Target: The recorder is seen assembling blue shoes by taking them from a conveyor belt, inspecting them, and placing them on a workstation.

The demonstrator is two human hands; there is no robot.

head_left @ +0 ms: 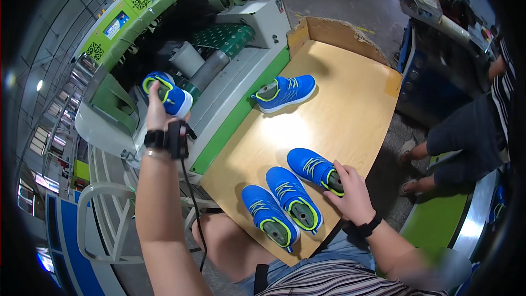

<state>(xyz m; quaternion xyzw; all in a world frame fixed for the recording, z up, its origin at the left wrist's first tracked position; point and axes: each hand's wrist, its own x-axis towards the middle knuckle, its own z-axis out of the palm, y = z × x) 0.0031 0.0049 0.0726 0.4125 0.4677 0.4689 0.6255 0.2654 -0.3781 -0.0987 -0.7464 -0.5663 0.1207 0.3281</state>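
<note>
With my left hand (156,111) I grip a blue sneaker (175,97) by its heel opening, thumb inside the lime-green collar. It is held up at the mouth of the green and white machine. My right hand (352,194) is closed around the heel of another blue shoe (308,163), which rests on the wooden table with a grey-green last in it. Left of that shoe, a middle sneaker (284,182) and a near-left sneaker (256,199) lie side by side, lasts inside. Farther off, one more lasted sneaker (296,89) stands near the table's machine-side edge.
The machine (241,85) has a green patterned belt (224,38), a roller and hanging green flaps. A cardboard rim (342,37) borders the table's (345,112) far end. At right another person (466,131) stands beside equipment. A black cable (195,208) hangs from my left wrist.
</note>
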